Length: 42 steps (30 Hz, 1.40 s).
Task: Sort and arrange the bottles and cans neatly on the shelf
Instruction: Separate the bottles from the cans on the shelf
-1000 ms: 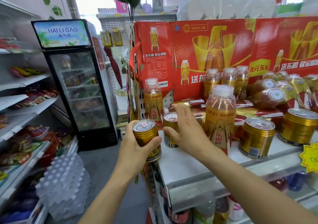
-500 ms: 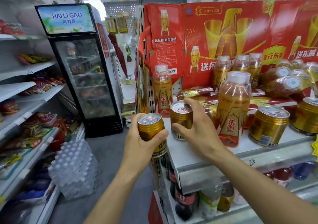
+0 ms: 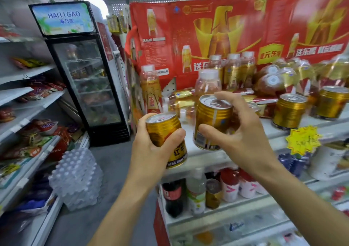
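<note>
Now both hands sit in the middle of the frame, side by side, each wrapped round a can. The left hand (image 3: 151, 147) grips a gold can (image 3: 166, 138) in front of the shelf (image 3: 207, 157) edge. The right hand (image 3: 243, 132) holds a second gold can (image 3: 212, 121), tilted, above the white shelf top. Behind it stands a clear plastic bottle (image 3: 207, 85) with a white cap, partly hidden. More bottles (image 3: 234, 70) stand at the back by a red cardboard box (image 3: 188, 37). Two shiny round cans (image 3: 289, 111) stand to the right. A black glass-door fridge (image 3: 88, 79) at the upper left holds drinks, too blurry to tell.
</note>
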Each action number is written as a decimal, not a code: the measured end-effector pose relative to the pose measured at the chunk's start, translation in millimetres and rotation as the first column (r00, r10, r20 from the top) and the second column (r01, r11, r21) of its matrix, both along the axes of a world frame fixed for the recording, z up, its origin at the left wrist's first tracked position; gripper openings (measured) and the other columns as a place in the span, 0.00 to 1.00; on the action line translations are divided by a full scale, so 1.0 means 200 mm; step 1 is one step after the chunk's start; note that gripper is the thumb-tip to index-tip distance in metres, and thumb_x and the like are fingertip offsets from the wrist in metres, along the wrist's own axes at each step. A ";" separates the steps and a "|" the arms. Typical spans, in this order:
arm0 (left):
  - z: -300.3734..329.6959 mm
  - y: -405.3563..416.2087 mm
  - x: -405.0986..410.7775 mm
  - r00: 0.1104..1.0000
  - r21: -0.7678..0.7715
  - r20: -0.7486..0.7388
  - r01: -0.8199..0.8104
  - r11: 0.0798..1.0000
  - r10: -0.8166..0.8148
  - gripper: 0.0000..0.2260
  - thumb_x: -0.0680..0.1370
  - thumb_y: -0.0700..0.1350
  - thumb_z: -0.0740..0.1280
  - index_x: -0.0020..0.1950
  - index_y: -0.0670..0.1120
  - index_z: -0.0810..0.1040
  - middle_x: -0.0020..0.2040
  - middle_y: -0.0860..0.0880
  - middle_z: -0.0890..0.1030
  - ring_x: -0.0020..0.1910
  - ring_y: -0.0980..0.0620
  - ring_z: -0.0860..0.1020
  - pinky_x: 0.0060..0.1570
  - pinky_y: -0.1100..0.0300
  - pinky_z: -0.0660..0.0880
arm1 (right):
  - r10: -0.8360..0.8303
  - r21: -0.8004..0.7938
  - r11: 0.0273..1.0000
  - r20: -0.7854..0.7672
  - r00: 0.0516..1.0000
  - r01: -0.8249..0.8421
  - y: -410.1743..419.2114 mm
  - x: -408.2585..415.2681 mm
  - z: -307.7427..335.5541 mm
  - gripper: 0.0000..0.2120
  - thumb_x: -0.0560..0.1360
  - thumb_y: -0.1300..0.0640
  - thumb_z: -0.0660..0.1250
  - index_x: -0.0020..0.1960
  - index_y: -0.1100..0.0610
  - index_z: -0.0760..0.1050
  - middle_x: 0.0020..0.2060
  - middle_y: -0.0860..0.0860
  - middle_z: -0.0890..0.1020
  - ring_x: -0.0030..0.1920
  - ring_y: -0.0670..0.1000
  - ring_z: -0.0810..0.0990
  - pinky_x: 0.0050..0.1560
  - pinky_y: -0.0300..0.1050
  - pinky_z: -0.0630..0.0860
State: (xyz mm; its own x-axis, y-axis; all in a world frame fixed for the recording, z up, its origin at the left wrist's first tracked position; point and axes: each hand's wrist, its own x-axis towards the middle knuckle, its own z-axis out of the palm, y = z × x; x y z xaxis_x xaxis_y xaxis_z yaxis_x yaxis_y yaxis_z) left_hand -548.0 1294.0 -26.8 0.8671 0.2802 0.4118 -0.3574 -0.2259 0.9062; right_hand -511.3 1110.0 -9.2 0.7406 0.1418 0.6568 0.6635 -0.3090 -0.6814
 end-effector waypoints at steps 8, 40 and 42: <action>-0.02 -0.88 -0.07 0.989 0.001 0.025 0.142 0.990 -0.142 0.31 0.67 0.58 0.74 0.66 0.57 0.66 0.55 0.59 0.79 0.49 0.64 0.80 0.43 0.66 0.78 | -0.110 0.021 0.993 -0.079 0.991 0.112 -0.88 -0.17 -0.04 0.27 0.69 0.53 0.77 0.64 0.49 0.69 0.56 0.42 0.76 0.52 0.40 0.78 0.49 0.31 0.76; -0.04 -3.98 1.19 0.855 0.069 -0.119 0.514 0.855 -0.504 0.25 0.71 0.55 0.73 0.63 0.56 0.66 0.51 0.58 0.78 0.42 0.65 0.79 0.33 0.72 0.74 | -0.534 -0.004 0.841 -0.156 0.831 0.540 -3.96 0.64 -0.09 0.25 0.69 0.55 0.76 0.61 0.46 0.68 0.51 0.42 0.76 0.48 0.38 0.77 0.44 0.29 0.74; -0.03 -4.17 1.27 0.850 0.082 -0.132 0.523 0.848 -0.511 0.24 0.71 0.56 0.73 0.62 0.57 0.66 0.51 0.58 0.78 0.44 0.64 0.80 0.38 0.69 0.75 | -0.535 0.021 0.838 -0.165 0.829 0.545 -4.15 0.72 -0.08 0.26 0.69 0.55 0.76 0.62 0.47 0.68 0.51 0.42 0.76 0.48 0.38 0.77 0.44 0.29 0.74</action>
